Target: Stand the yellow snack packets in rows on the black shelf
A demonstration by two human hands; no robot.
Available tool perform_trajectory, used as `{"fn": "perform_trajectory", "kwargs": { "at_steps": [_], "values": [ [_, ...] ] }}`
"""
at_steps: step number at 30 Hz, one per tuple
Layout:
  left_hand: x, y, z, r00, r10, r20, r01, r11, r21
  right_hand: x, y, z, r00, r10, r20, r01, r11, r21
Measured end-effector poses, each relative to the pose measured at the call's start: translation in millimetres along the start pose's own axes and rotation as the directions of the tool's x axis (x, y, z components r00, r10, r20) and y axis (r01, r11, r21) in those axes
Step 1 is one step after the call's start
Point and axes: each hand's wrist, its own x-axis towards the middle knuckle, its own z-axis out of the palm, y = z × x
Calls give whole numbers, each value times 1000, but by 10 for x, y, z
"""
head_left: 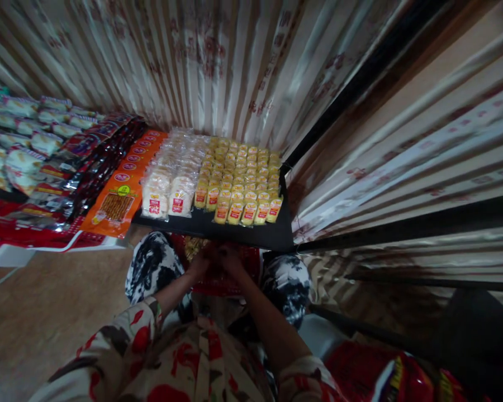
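My left hand [200,261] and my right hand [230,260] are close together between my knees, just below the front edge of the black tabletop [255,237]. Both are closed at a shiny red package [251,265], fingers bent inward; dim light hides the fingertips. Beside my left hand, gold-coloured contents or wrapping [193,245] shows at the package's left part. Above my hands stand rows of small yellow packs [235,209] with red labels. To their left lie clear-wrapped white packs [180,195].
Further left are an orange snack packet [117,204], dark shiny packets [75,162] and white packets [25,162]. Striped curtains [235,61] hang behind and to the right, with a dark bar [360,78] across them. Red bags [373,368] lie at the lower right.
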Motion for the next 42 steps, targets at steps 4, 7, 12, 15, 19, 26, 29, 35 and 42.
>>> {"fn": "perform_trajectory", "kwargs": {
  "at_steps": [4, 7, 12, 15, 19, 26, 29, 35, 42],
  "values": [
    [-91, 41, -154, 998, -16, -62, 20, 997, 70, -70, -80, -186, 994, -106, 18, 105, 994, 31],
    [-161, 89, -266, 993, -7, -117, 23, 990, 141, -125, -137, -309, 983, -181, 35, 179, 982, 56],
    [-235, 124, -373, 981, 180, -72, -160, 961, 224, -225, -252, -496, 944, -305, 122, 289, 948, 135],
    [-267, 112, -396, 948, 317, -1, -314, 939, 143, -292, -359, -609, 925, -337, 175, 324, 941, 98],
    [-365, 143, -409, 949, 308, 66, -308, 951, -11, -371, -539, -746, 902, -410, 135, 411, 912, 20],
    [-577, 373, -447, 944, 311, 111, -300, 948, -105, -427, -776, -781, 897, -441, -11, 439, 889, 128],
    [-598, 458, -470, 951, 290, 104, -273, 949, -157, -432, -885, -773, 886, -452, -107, 463, 875, 143],
    [-479, 561, -548, 945, 288, -156, -308, 943, -126, -489, -1113, -782, 809, -450, -377, 495, 869, 24],
    [-366, 804, -625, 923, 234, -305, -270, 960, -80, -528, -1217, -665, 769, -483, -419, 519, 854, -32]
  ]
}}
